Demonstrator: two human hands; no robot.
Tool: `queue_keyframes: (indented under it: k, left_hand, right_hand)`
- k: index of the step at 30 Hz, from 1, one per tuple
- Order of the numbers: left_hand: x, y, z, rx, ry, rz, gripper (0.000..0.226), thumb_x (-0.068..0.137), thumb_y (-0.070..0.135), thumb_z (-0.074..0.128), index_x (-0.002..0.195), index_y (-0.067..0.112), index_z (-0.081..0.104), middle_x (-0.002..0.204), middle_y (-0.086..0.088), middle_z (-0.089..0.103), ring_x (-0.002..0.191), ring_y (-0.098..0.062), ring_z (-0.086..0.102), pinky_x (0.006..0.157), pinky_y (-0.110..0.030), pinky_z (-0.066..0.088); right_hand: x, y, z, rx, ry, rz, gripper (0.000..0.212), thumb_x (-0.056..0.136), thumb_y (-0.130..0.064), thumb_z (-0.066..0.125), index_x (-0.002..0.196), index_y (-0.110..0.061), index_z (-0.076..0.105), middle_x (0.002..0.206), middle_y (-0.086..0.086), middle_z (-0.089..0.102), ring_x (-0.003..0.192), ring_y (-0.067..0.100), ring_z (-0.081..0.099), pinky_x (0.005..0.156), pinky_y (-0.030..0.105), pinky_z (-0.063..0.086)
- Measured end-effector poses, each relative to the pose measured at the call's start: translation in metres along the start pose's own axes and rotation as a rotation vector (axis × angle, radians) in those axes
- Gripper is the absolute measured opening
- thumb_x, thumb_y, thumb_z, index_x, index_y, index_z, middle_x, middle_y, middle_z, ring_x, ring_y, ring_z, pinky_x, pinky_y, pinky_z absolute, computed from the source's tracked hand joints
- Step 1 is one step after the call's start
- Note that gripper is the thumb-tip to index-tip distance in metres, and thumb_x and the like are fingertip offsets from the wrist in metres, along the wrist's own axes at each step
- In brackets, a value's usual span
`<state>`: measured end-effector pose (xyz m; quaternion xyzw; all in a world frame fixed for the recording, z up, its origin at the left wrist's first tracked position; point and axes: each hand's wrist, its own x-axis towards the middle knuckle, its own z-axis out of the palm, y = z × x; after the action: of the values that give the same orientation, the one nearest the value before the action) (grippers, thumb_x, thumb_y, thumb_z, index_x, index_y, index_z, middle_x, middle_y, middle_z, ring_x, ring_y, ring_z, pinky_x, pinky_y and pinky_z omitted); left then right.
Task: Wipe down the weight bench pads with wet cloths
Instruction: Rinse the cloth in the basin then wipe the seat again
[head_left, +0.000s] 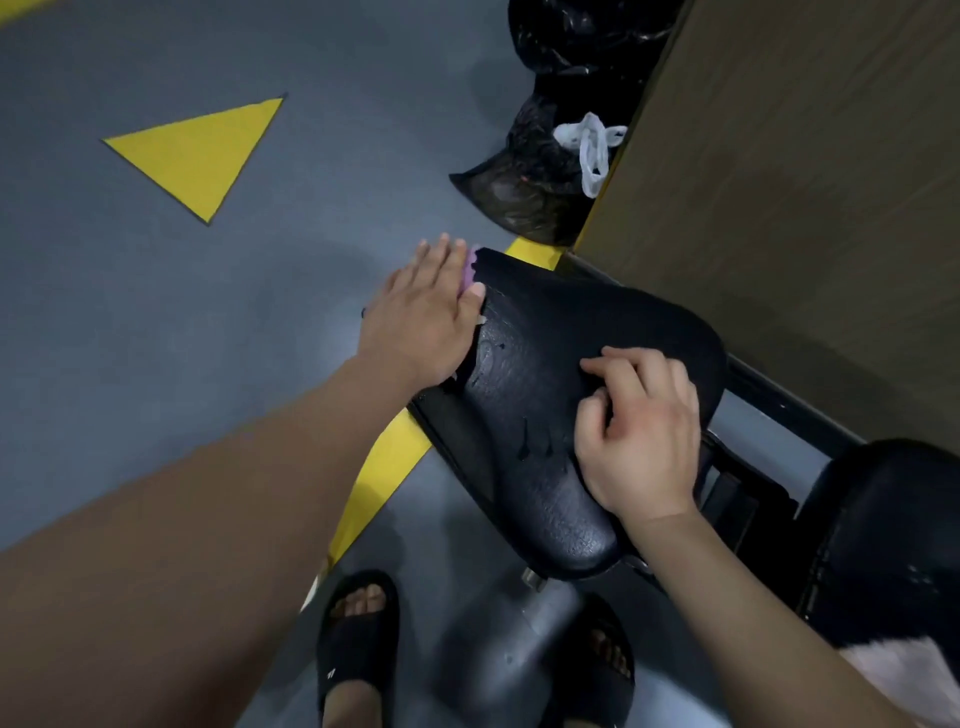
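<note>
A black bench seat pad (540, 364) fills the middle of the view, its surface wet with dark drips. My left hand (423, 312) lies flat with straight fingers against the pad's left edge and presses a purple cloth (470, 270) onto it; only a strip of the cloth shows past my fingers. My right hand (641, 431) rests on the pad's right side with its fingers curled and nothing visible in it. A second black pad (883, 535) stands at the lower right.
Black rubbish bags (530, 176) with a white plastic bag (592, 145) lie at the top against a brown wall panel (805, 182). Grey floor with yellow markings (202, 150) spreads to the left. My feet in black slides (356, 649) stand below, beside the bench frame (519, 639).
</note>
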<state>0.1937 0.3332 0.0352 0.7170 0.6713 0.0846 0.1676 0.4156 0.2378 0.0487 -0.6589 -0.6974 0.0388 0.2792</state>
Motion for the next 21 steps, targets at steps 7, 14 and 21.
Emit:
queue_keyframes:
  k: [7, 14, 21]
  left_hand:
    - [-0.071, -0.001, 0.022, -0.094, 0.112, 0.109, 0.065, 0.102, 0.051, 0.013, 0.163, 0.027, 0.02, 0.169, 0.011, 0.012, 0.157, -0.009, -0.002, 0.127, -0.038, -0.006]
    - [-0.002, -0.027, 0.01, -0.447, 0.121, -0.193, 0.06, 0.103, 0.044, 0.022, 0.157, 0.022, 0.036, 0.163, -0.002, 0.036, 0.15, -0.018, 0.032, 0.125, -0.037, 0.022]
    - [-0.067, 0.007, 0.065, -0.926, 0.408, -0.535, 0.053, 0.094, 0.075, 0.029, 0.145, 0.06, 0.024, 0.143, 0.002, 0.044, 0.108, -0.034, 0.069, 0.088, -0.059, 0.058]
  right_hand:
    - [-0.003, 0.004, 0.003, -0.011, 0.034, 0.008, 0.03, 0.081, -0.018, 0.052, 0.103, -0.015, 0.073, 0.115, 0.003, 0.065, 0.104, 0.029, 0.056, 0.091, 0.043, 0.043]
    - [-0.002, 0.001, 0.006, -0.003, 0.038, 0.011, 0.03, 0.08, -0.017, 0.052, 0.101, -0.015, 0.072, 0.114, 0.004, 0.065, 0.104, 0.029, 0.056, 0.091, 0.043, 0.043]
    - [-0.005, 0.004, 0.008, -0.023, 0.055, 0.01, 0.028, 0.081, -0.016, 0.052, 0.101, -0.015, 0.072, 0.114, 0.004, 0.065, 0.103, 0.031, 0.056, 0.091, 0.045, 0.044]
